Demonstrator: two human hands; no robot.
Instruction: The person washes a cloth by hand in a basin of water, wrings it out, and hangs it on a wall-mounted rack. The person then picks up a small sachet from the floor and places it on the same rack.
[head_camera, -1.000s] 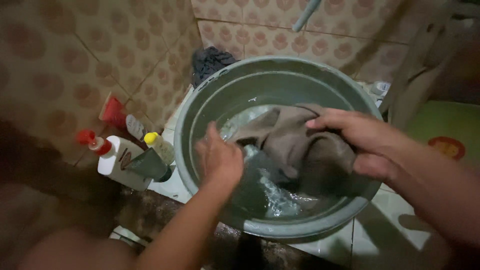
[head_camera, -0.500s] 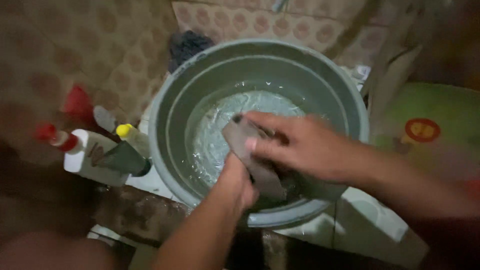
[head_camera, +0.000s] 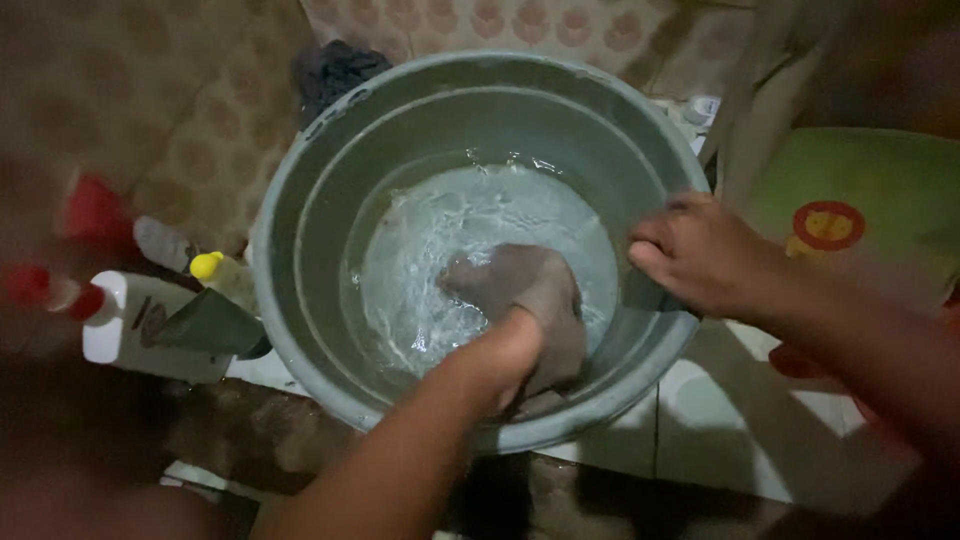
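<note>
The right hand (head_camera: 700, 250) has let go of the wet brown cloth (head_camera: 530, 300) and now grips the big grey plastic tub (head_camera: 300, 180)'s rim. The left hand (head_camera: 505, 345) alone squeezes the cloth in the water.

Single head-worn view, looking steeply down from close range onto a basin (head_camera: 300, 240) on a tiled floor (head_camera: 700, 420).

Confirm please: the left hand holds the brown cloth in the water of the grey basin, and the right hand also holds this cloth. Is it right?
Not quite. In the head view the right hand is off the brown cloth; it sits at the basin rim on the right. The rest stands: the left hand holds the cloth in the water.
</note>
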